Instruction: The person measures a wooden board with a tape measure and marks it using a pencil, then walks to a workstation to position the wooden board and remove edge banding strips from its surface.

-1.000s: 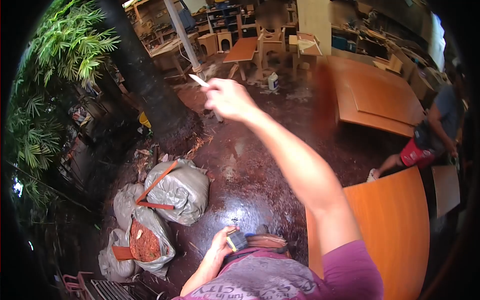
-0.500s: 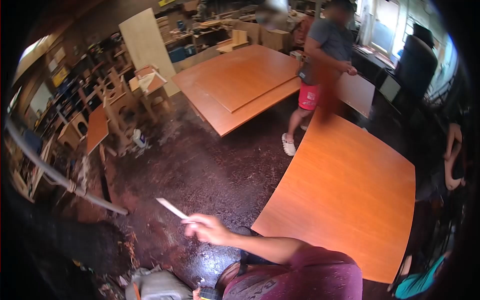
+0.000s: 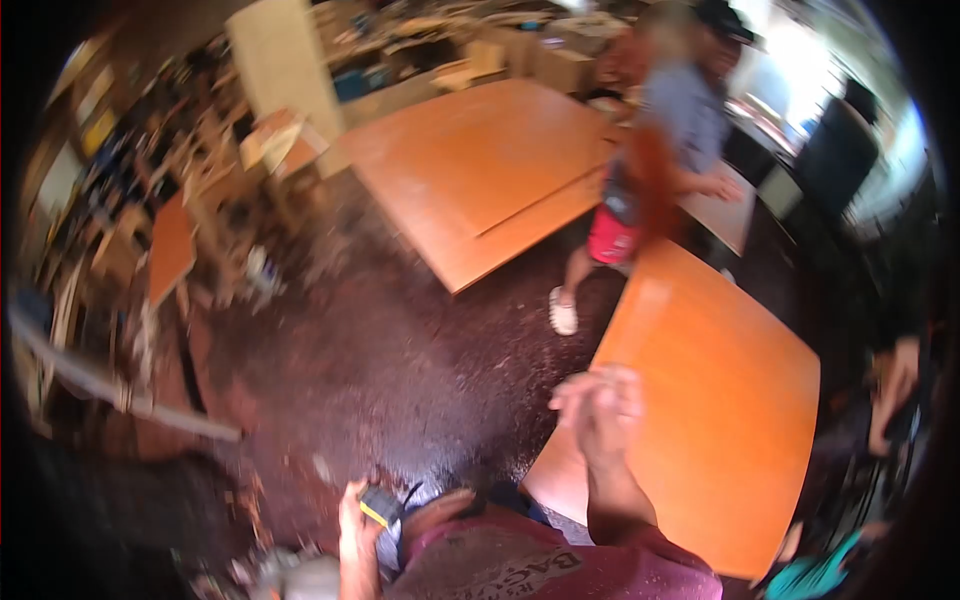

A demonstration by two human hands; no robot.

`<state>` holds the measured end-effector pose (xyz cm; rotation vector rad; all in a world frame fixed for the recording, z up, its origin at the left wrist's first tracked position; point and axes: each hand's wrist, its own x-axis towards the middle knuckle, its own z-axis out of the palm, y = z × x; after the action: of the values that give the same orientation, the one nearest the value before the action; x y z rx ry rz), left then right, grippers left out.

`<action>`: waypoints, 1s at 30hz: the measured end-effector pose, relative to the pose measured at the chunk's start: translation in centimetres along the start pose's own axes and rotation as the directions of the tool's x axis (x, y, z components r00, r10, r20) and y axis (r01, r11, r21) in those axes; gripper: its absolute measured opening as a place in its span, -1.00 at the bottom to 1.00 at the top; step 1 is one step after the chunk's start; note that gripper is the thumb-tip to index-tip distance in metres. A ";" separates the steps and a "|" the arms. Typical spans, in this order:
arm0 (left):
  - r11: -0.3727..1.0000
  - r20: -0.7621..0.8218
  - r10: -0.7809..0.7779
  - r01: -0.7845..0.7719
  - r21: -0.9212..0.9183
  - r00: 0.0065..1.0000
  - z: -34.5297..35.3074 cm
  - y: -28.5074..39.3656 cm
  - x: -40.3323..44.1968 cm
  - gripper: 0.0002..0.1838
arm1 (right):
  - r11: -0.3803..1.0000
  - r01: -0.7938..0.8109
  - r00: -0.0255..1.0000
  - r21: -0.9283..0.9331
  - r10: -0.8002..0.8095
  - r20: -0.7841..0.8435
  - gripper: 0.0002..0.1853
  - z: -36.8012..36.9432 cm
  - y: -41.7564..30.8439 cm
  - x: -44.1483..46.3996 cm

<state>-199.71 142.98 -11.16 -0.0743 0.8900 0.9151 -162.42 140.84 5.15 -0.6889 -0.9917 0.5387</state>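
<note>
Low in the view, my left hand is closed around a dark tape measure with a yellow edge, close to my waist. My right hand is raised over the near left edge of a large orange-brown wooden panel. Motion smears its fingers, and whether it holds anything cannot be made out. The thin white piece seen in it earlier does not show clearly now.
A co-worker in red shorts stands between the near panel and more stacked orange panels. Small wooden furniture stands at the upper left. A grey pole slants at the left. Another person's arm shows at the right.
The view has swung right, from the sacks and tree to the panels. My right hand has moved right, over the near panel. My left hand with the tape measure is back in fuller view.
</note>
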 end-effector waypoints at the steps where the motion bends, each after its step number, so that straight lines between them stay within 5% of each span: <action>1: 1.000 -0.018 0.010 -0.010 0.024 1.000 -0.8 0.4 1.1 -0.82 | 0.997 0.058 0.998 -0.046 -0.056 0.027 -0.66 1.0 -0.8 0.0; 4: 0.999 -0.002 0.001 -0.001 0.046 1.000 -1.8 2.5 1.7 -0.83 | 0.928 0.301 0.909 0.221 -0.349 0.227 -0.67 9.1 -3.1 4.0; 7: 0.994 -0.156 0.108 -0.103 0.035 0.982 -1.5 4.0 2.4 -0.83 | 0.901 0.404 0.804 0.157 -0.431 0.409 -0.72 13.5 -2.6 5.9; 9: 0.990 -0.120 0.129 -0.135 -0.044 0.984 -2.3 5.3 2.4 -0.87 | 0.878 0.316 0.731 0.361 -0.468 0.497 -0.71 15.6 -1.6 8.3; 10: 0.987 -0.106 0.101 -0.113 -0.115 0.989 -6.3 11.6 4.5 -0.88 | 0.883 0.290 0.725 0.370 -0.455 0.518 -0.71 23.7 3.8 8.5; 13: 0.965 -0.188 0.225 -0.246 -0.092 0.956 -9.3 18.9 6.6 -0.93 | 0.837 0.293 0.666 0.462 -0.525 0.530 -0.67 32.7 10.6 9.6; 14: 0.953 -0.183 0.261 -0.284 -0.109 0.948 -9.6 21.1 7.1 -0.94 | 0.880 0.241 0.512 0.409 -0.474 0.716 -0.56 34.5 11.8 11.6; 16: 0.932 -0.291 0.292 -0.339 -0.124 0.911 -10.4 25.6 7.8 -0.93 | 0.870 0.243 0.383 0.430 -0.493 0.781 -0.44 39.5 15.2 13.3; 20: 0.915 -0.365 0.342 -0.395 -0.079 0.866 -11.1 34.5 8.8 -0.85 | 0.824 0.298 0.483 0.482 -0.566 0.668 -0.51 48.3 19.8 15.7; 21: 0.918 -0.337 0.342 -0.389 -0.079 0.877 -11.1 36.7 9.2 -0.84 | 0.756 0.315 0.644 0.574 -0.615 0.456 -0.68 51.6 21.8 14.8; 24: 0.931 -0.310 0.327 -0.360 -0.054 0.893 -10.4 43.0 11.3 -0.83 | 0.865 0.212 0.615 0.454 -0.479 0.626 -0.66 55.4 23.8 17.8; 25: 0.935 -0.308 0.324 -0.353 -0.042 0.895 -10.1 45.4 12.5 -0.83 | 0.878 0.253 0.542 0.406 -0.476 0.693 -0.52 56.2 25.3 18.8; 28: 0.937 -0.325 0.315 -0.346 -0.041 0.892 -10.2 51.3 17.1 -0.80 | 0.890 0.277 0.490 0.361 -0.454 0.744 -0.52 61.2 29.5 22.7; 29: 0.936 -0.306 0.312 -0.347 -0.064 0.899 -10.2 53.2 18.7 -0.81 | 0.941 0.169 0.427 0.292 -0.337 0.839 -0.55 63.0 30.3 25.2; 30: 0.941 -0.317 0.301 -0.334 -0.056 0.899 -10.2 55.3 20.3 -0.81 | 0.881 0.266 0.560 0.392 -0.472 0.681 -0.64 65.1 33.2 25.8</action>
<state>-239.79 187.12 -15.47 -0.1715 1.1609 1.2831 -211.88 198.76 19.55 0.0444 -1.7930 0.5650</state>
